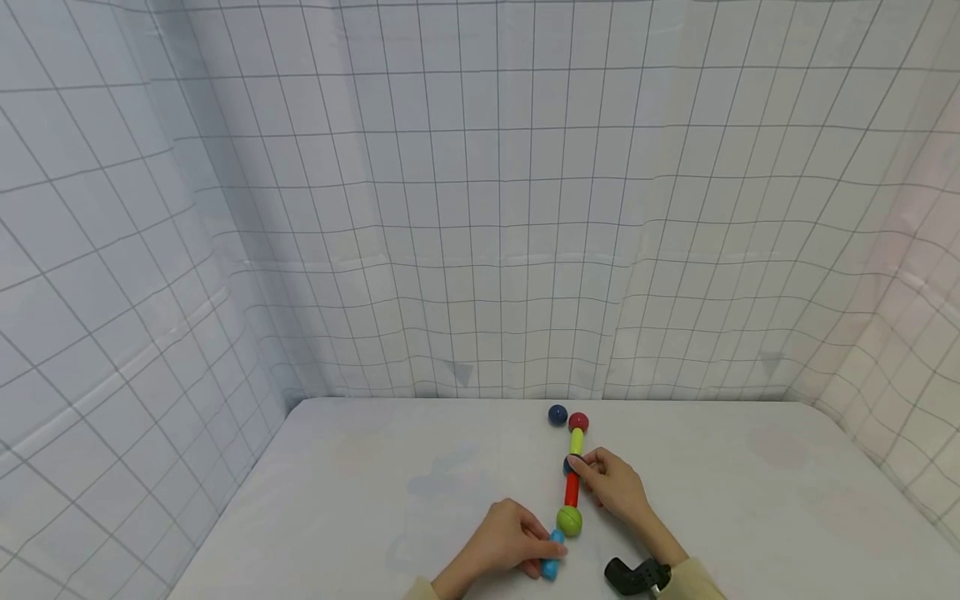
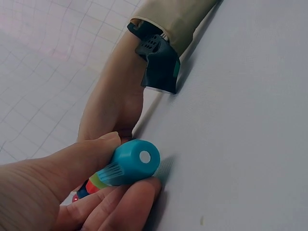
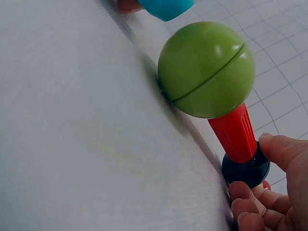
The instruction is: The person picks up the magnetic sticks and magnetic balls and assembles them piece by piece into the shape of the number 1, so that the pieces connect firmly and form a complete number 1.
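A row of balls and rods lies on the white table. From far to near come a red ball, a yellow-green rod, a dark blue ball, a red rod and a green ball. My right hand pinches the dark blue ball between thumb and fingers, partly covering it. At the near end, my left hand grips a light blue rod between thumb and fingers. One end of this rod, showing a pale round spot, faces the left wrist camera; its other end is close by the green ball.
Beside the red ball, a loose dark blue ball sits near the table's back edge. A black wrist device is strapped at the right sleeve, low over the table. White grid-patterned curtains enclose the back and sides of the table.
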Demonstrator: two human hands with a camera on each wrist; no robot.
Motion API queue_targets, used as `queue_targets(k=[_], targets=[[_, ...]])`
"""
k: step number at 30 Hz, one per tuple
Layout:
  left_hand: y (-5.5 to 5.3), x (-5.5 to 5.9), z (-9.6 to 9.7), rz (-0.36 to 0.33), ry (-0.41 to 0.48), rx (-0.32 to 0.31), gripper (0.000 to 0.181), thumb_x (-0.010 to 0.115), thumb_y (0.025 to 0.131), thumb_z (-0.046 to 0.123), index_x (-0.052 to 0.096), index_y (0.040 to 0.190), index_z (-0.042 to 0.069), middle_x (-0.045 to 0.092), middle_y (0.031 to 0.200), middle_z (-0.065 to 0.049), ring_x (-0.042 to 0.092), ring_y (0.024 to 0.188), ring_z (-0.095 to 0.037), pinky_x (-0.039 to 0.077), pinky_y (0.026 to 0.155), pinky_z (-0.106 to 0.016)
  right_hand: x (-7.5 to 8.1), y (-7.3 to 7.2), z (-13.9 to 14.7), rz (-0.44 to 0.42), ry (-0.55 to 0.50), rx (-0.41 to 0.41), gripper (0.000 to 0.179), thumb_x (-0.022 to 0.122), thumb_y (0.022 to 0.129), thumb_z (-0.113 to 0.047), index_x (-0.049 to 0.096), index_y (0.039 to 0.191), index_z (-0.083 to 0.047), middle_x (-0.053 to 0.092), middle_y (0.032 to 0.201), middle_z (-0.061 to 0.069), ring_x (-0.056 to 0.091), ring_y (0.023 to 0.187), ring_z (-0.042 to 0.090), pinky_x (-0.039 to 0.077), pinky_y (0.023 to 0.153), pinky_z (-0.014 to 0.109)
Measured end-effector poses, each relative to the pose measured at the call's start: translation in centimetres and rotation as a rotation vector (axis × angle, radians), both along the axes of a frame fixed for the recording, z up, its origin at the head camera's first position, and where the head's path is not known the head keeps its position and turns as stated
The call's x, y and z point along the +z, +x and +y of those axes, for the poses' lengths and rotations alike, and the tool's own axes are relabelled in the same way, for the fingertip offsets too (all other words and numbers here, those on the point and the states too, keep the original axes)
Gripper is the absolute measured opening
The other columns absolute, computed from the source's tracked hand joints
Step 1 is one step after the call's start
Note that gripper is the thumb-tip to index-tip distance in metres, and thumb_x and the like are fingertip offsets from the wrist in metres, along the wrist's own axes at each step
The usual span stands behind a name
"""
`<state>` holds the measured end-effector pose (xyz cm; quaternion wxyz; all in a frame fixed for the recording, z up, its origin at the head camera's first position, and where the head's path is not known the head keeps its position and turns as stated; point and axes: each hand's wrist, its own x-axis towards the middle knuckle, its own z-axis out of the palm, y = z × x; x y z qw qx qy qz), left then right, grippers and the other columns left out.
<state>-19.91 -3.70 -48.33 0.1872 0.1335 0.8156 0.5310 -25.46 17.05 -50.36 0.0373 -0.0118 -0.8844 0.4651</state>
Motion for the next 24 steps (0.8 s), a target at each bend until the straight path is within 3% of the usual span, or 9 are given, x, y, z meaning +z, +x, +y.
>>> queue_targets(k=[24], targets=[[0.45, -0.27, 0.71, -0.050, 0.060, 0.018, 0.018, 0.083, 0.073, 0.026, 0.073, 0.070, 0.011, 0.064, 0.054, -0.003, 0.060, 0.044, -0.009, 0.044, 0.043, -0.018, -0.15, -0.11, -0.02, 0.010, -0.001, 0.001, 0.037, 0.065, 0.087, -0.046, 0.061, 0.089, -0.010, 0.052, 0.062, -0.003, 0.046, 0.044, 0.013, 0.038, 0.043, 0.027]])
